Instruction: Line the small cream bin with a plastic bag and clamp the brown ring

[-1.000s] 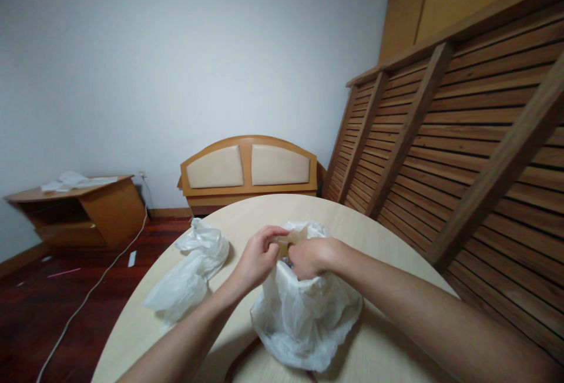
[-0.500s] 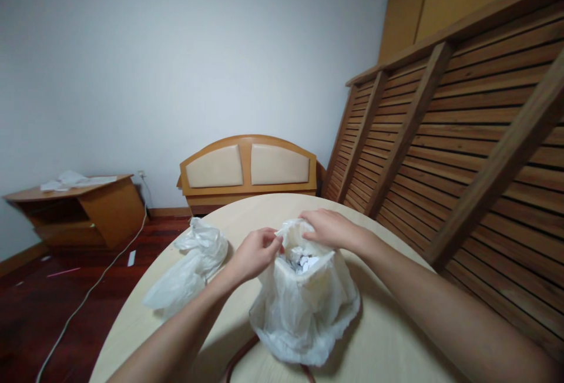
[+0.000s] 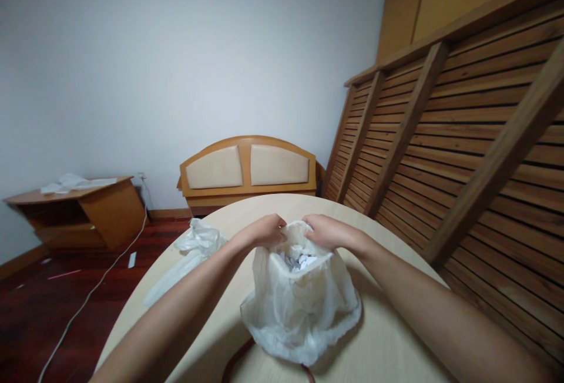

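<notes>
A white plastic bag (image 3: 304,318) is draped over the outside of an open-topped container standing on the round table (image 3: 379,324). Crumpled white and grey scraps (image 3: 299,258) lie inside the opening. At the far left of the rim, my left hand (image 3: 267,231) is closed on the bag's edge, its fingertips partly hidden. My right hand (image 3: 329,232) grips the far right of the same rim, fingers outside and thumb toward the opening. Left of the container, a second crumpled plastic bag (image 3: 200,242) lies on the table, partly behind my left forearm.
A brown cord or strap (image 3: 235,359) lies by the container's base. Beyond the table stands a padded headboard (image 3: 247,165). Slatted wooden panels (image 3: 440,165) lean at the right. A low cabinet (image 3: 110,212) and a white cable (image 3: 94,289) are at the left.
My left hand has moved up and away to the far left of the rim, drawing the bag's left side outward. My right hand stays near the same spot, its fingers more curled.
</notes>
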Demonstrator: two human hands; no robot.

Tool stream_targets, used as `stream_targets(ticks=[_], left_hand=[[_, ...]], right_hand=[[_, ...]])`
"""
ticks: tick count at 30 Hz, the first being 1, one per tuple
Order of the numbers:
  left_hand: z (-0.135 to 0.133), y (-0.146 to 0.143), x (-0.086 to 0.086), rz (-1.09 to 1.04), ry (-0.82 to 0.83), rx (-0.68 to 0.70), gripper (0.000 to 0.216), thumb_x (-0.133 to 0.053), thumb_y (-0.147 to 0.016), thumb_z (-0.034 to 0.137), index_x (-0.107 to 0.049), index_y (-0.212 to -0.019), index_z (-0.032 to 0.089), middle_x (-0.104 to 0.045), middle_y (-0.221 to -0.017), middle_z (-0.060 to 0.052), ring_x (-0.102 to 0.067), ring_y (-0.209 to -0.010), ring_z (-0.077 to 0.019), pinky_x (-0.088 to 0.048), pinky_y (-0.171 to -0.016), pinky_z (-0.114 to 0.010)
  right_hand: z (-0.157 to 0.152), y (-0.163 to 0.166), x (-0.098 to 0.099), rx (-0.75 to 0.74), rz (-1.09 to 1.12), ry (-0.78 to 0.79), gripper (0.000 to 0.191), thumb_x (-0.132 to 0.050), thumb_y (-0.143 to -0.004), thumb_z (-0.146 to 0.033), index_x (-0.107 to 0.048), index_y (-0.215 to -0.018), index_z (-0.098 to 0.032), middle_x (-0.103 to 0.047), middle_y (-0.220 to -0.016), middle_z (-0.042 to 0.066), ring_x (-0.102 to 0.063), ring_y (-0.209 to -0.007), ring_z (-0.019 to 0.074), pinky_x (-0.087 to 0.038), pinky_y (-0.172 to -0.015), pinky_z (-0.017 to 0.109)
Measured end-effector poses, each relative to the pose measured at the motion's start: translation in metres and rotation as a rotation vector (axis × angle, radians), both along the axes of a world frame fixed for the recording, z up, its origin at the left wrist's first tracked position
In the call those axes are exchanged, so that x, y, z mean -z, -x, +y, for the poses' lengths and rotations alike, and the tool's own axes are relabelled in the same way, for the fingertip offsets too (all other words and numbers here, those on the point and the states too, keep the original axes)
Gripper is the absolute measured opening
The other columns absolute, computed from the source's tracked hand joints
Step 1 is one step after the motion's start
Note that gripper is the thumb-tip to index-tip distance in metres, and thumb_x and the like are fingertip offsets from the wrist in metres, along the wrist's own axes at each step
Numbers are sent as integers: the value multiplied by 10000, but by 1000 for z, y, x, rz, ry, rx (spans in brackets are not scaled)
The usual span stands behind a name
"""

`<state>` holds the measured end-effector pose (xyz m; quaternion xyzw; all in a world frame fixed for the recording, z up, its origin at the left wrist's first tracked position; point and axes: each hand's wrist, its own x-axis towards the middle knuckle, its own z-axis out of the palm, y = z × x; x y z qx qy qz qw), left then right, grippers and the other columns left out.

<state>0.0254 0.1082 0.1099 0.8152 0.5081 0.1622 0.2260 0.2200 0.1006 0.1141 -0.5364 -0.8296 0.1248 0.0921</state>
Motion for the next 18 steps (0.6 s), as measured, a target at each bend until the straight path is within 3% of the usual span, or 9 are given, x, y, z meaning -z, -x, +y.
stream_targets(ticks=[3,6,9,12,14,18], left_hand=[[6,-4,-1,-8,-6,-33,87,-661,-603,38,-675,-580,120,-504,-419,38,-588,-556,-169,-472,-641,-264],[9,-5,3,-63,7,-62,58,-677,-631,58,-703,-665,96,-581,-479,14,-624,-580,-185,-502,-654,-276],[3,-3,12,-198,-40,-113,278,-642,-795,173,-700,-1054,92,-755,-934,-105,-705,-835,-210,-547,-772,-290],[-15,6,24,-510,-187,-131,403,-515,-956,329,-569,-1296,120,-597,-1371,-186,-618,-1206,-232,-489,-1014,-351],[-33,14,34,-687,-270,-9,432,-486,-980,407,-544,-1332,164,-533,-1447,-183,-545,-1309,-265,-434,-1092,-431],[-62,30,54,-596,-386,259,530,-507,-962,510,-496,-1393,202,-330,-1590,-178,-275,-1496,-309,-243,-1211,-523]], right_hand=[[2,-5,0,57,90,-52,455,-571,-911,-269,-587,-1317,-64,-664,-1298,196,-648,-1158,260,-477,-956,302],[-11,-8,-1,101,295,-126,570,-479,-986,-441,-480,-1416,-68,-582,-1400,223,-617,-1216,264,-471,-1021,363],[-41,-12,9,4,479,-338,491,-391,-1020,-469,-524,-1380,-162,-564,-1428,162,-539,-1304,258,-419,-1100,444],[-72,-18,29,-217,357,-652,474,-495,-977,-458,-540,-1373,-202,-493,-1491,144,-382,-1422,301,-297,-1178,544],[-87,-23,43,-331,246,-706,473,-559,-948,-436,-542,-1378,-239,-522,-1466,124,-387,-1414,317,-293,-1177,575],[-95,-25,63,-333,193,-709,325,-522,-975,-296,-589,-1290,-251,-601,-1365,102,-446,-1371,285,-363,-1152,560]])
